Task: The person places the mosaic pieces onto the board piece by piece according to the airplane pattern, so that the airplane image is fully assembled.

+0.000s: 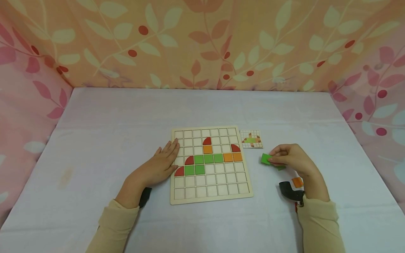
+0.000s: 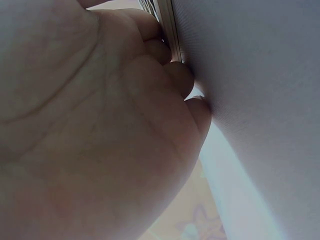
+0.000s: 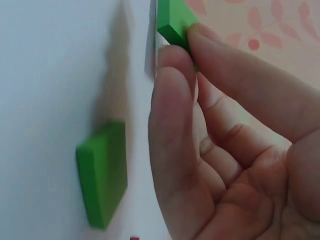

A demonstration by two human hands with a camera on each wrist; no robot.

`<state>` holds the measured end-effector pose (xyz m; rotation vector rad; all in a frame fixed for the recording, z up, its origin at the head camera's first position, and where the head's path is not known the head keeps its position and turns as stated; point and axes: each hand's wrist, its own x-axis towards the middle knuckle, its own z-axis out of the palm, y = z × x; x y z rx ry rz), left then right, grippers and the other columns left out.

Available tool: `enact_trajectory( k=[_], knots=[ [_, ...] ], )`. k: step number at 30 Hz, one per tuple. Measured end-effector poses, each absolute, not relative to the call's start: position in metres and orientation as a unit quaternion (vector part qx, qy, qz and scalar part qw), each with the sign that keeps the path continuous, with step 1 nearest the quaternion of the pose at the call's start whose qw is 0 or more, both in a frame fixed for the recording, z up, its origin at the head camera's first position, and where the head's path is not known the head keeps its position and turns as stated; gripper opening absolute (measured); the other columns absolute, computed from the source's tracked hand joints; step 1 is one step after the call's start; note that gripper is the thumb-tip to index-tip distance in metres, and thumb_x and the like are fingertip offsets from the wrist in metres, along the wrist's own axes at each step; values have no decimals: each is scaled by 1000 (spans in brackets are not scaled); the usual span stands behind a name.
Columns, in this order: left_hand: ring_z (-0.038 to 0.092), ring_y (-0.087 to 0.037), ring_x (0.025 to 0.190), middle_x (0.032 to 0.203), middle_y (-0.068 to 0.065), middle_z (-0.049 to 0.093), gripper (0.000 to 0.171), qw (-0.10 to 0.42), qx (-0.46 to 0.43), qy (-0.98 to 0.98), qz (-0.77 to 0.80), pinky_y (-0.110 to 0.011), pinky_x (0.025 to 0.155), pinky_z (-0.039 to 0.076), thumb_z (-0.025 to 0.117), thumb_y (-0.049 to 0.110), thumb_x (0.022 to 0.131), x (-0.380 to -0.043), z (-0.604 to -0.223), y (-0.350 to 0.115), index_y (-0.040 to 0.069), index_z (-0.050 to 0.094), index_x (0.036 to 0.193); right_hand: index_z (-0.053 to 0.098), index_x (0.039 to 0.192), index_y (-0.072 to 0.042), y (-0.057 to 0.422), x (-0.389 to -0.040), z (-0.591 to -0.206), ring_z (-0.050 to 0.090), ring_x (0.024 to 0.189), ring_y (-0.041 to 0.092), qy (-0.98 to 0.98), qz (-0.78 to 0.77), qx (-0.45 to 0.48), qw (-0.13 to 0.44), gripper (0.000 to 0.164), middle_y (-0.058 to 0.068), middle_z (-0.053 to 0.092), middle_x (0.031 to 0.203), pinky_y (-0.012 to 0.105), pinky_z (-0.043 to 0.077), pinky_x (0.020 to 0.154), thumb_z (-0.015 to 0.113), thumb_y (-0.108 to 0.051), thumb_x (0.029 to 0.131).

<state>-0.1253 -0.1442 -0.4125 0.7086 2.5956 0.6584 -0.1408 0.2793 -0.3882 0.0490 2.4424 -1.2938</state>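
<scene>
My right hand (image 1: 294,160) pinches a green square tile (image 1: 265,159) between thumb and fingers, just above the table, right of the wooden grid board (image 1: 218,197). A second green tile (image 3: 105,175) lies under that hand in the right wrist view; the head view shows only a sliver of it. Fingers fairly straight, my left hand (image 1: 158,166) rests against the board's left edge. In the left wrist view its fingertips (image 2: 200,112) touch the board's side. Green squares (image 1: 209,159), orange squares (image 1: 228,157) and red quarter-round tiles (image 1: 189,160) fill some grid cells.
A small pattern card (image 1: 251,139) lies beside the board's upper right edge. Near the right wrist, an orange tile (image 1: 297,182) lies on the white cloth (image 1: 209,228), with a partly hidden red piece (image 1: 296,207) below it. Black wrist-camera mounts (image 1: 289,191) sit at both wrists.
</scene>
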Motion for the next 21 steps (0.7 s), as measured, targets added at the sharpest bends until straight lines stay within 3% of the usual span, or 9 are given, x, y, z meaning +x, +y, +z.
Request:
enact_trajectory(
  k=[9,21],
  knots=[
    [-1,-31,143,157,-14,-1,66,187,247,923,228,-53,113,6,47,19,99,-125,-413,-143,-4,10,149,62,93,7,254,-142,-388,58,63,12,867,-460,17,189,26,2,64,72,25,47,56,74,-11,81],
    [0,-31,143,157,-14,-1,66,180,244,924,231,-53,113,6,48,19,98,-125,-413,-142,-3,11,149,63,90,8,217,-145,-385,57,68,11,849,-489,-39,199,20,5,61,74,24,52,62,74,-4,78]
  ],
)
